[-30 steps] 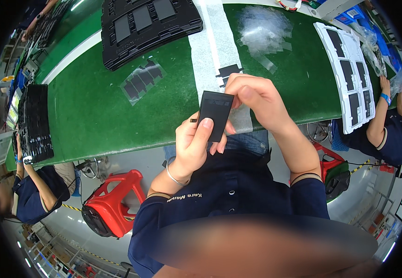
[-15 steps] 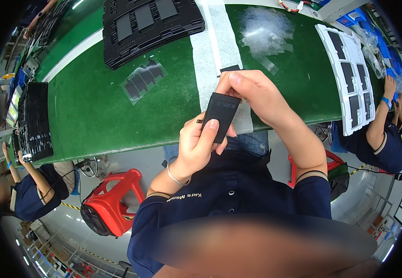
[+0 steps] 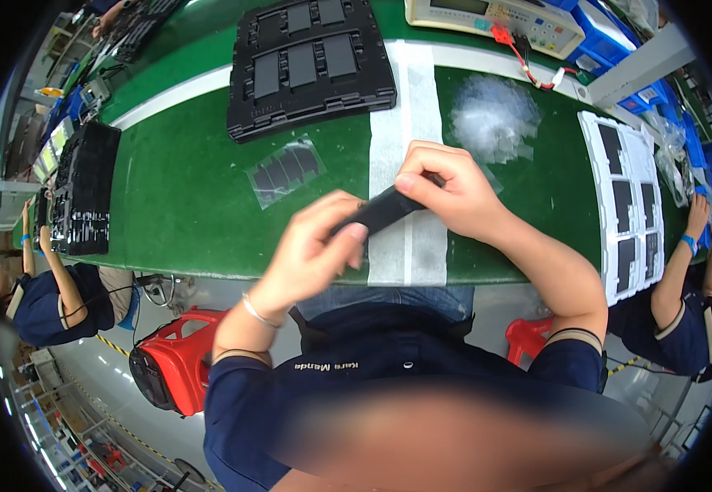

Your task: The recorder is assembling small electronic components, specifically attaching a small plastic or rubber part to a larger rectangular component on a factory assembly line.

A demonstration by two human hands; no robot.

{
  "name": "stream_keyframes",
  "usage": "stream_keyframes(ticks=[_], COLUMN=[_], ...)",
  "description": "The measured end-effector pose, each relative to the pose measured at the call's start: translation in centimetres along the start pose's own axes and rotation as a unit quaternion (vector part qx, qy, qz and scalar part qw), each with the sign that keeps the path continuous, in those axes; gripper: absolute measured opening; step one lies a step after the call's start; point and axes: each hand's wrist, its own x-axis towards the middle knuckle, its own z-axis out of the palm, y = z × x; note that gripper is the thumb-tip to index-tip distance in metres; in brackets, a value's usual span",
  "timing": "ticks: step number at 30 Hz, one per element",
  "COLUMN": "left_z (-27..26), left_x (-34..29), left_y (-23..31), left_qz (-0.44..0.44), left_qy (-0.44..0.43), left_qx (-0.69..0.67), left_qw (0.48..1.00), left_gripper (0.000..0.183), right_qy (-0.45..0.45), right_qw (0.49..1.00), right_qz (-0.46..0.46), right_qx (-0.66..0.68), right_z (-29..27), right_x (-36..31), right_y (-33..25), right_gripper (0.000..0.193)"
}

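Note:
Tilted between my two hands is a flat black battery point(image 3: 385, 211), above the white strip on the bench. My left hand point(image 3: 311, 242) grips its near-left end, thumb along the side and fingers partly hidden behind. My right hand point(image 3: 450, 189) is closed at the far-right end, its thumb pressing there and fingers curled over. A small dark piece shows between those fingers; I cannot tell whether it belongs to the battery. Beyond my left hand lies a clear sheet with dark film strips point(image 3: 286, 170).
A black tray stack point(image 3: 311, 115) holds grey flat pieces. Right of the strip lies a pile of clear films point(image 3: 495, 119). A white tray point(image 3: 618, 221) with black pieces stands at the right, a meter point(image 3: 499, 20) with red leads behind. Co-workers sit on both sides.
My right hand has come onto the battery's far end. The battery has turned from nearly upright to slanting right, and my left hand has moved left. The view has shifted, showing the meter.

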Motion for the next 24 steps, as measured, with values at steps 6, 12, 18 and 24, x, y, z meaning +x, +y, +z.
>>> stream_keyframes(ticks=[6,12,18,24], left_z=[-9.2,-19.0,-20.8,-19.1], left_x=[7.4,18.8,21.8,20.8], left_y=[1.9,-1.1,-3.0,-2.7], left_qz=[0.215,0.265,0.193,0.179], left_qy=[0.224,0.323,0.272,0.223], left_qx=[0.407,0.547,0.628,0.676], left_qw=[0.859,0.725,0.704,0.679], left_gripper=[0.010,0.013,0.014,0.016], right_qy=[0.174,0.094,0.087,0.079], right_qw=[0.983,0.992,0.991,0.992], right_qz=[-0.043,-0.066,-0.089,-0.085], right_qx=[-0.025,-0.048,-0.043,-0.051], right_z=[-1.8,-1.5,-1.8,-2.0], right_x=[-0.3,-1.2,-1.6,-1.7], right_y=[1.5,0.4,0.2,0.2], right_gripper=[0.007,0.003,0.003,0.003])
